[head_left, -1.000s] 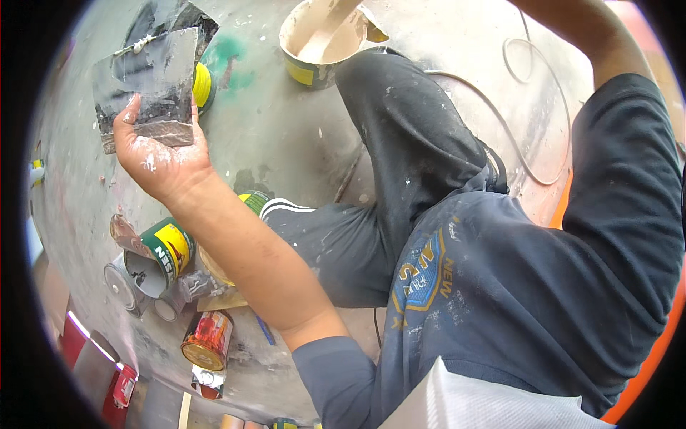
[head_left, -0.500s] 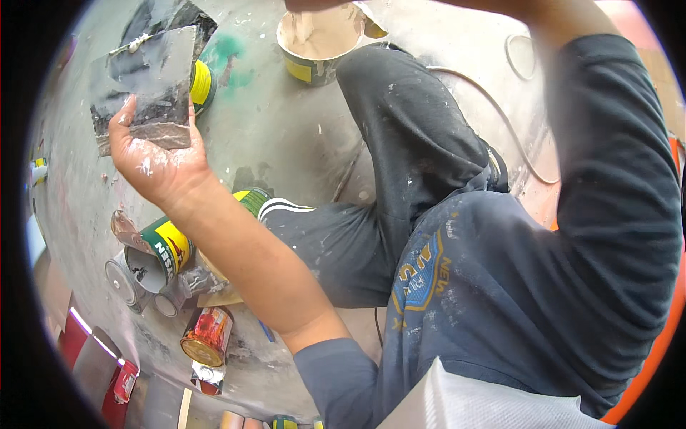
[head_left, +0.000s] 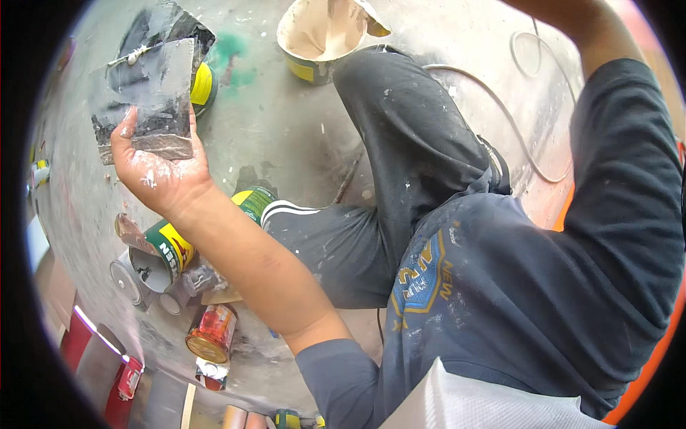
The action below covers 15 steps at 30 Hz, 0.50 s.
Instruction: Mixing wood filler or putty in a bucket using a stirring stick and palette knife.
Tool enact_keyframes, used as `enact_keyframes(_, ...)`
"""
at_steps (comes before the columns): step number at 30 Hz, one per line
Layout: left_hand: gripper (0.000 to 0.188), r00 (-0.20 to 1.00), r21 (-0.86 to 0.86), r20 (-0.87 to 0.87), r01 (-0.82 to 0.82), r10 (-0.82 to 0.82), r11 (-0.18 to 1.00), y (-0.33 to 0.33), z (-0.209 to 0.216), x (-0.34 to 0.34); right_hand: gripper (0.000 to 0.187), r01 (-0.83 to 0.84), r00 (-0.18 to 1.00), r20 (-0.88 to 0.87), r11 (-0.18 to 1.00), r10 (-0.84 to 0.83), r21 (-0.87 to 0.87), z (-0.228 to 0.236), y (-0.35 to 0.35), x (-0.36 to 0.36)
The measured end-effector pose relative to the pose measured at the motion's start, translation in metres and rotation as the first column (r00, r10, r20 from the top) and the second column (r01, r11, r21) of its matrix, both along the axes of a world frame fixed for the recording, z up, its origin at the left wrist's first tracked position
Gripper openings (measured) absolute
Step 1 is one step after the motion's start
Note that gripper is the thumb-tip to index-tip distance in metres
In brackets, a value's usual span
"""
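Observation:
My left hand (head_left: 163, 175) grips the near edge of a flat, square putty board (head_left: 161, 93), thumb on top and fingers mostly hidden beneath. Dark grey smears coat the board, and a whitish dab of paste (head_left: 134, 56) sits at its far edge. White residue marks my palm. My right forearm (head_left: 572, 14) runs out past the top edge, so the right hand is out of sight. Beyond my bent knee stands an open bucket (head_left: 304, 69) of beige paste.
Left of my legs, an open green-yellow can (head_left: 170, 247) lies on its side near a grey tin (head_left: 128, 280) and a red-orange can (head_left: 212, 334). A dark sheet (head_left: 161, 25) and another yellow-green can (head_left: 203, 87) lie behind the board. A pale hose (head_left: 493, 100) curves across the floor.
My right forearm has shifted right, and its hand has left the top of the picture, uncovering more of the bucket. The board sits slightly lower in view, still in my left hand.

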<state>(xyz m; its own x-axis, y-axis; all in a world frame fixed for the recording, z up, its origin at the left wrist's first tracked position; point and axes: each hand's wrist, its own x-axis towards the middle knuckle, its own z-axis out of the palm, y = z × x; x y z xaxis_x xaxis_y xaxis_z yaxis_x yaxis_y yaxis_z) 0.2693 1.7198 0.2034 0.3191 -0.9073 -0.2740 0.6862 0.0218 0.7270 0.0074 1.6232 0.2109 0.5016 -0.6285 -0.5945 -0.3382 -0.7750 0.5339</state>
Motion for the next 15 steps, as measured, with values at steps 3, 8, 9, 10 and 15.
enact_keyframes(3,0.039,1.000,0.018,0.012,0.019,-0.019,1.000,-0.002,-0.006,0.001,0.018,-0.055,0.998,-0.034,0.998,0.054,-0.042,0.018,0.010,0.030)
enact_keyframes(8,0.039,1.000,0.060,0.018,-0.004,0.003,0.998,-0.008,-0.010,-0.005,0.019,-0.123,0.991,-0.066,0.981,0.114,-0.150,0.005,-0.007,0.037)
enact_keyframes(9,0.039,1.000,0.061,0.022,-0.008,0.007,0.998,-0.008,-0.010,-0.005,0.019,-0.120,0.992,-0.058,0.980,0.112,-0.156,-0.002,-0.014,0.035)
enact_keyframes(10,0.039,0.999,0.057,0.045,0.005,-0.008,0.998,-0.006,-0.010,-0.004,0.019,-0.112,0.993,-0.047,0.982,0.106,-0.153,-0.010,-0.021,0.035)
enact_keyframes(15,0.040,0.996,0.128,0.083,-0.025,0.015,0.992,-0.003,-0.012,0.005,0.020,-0.080,0.997,0.003,0.992,0.080,-0.097,-0.044,-0.046,0.031)
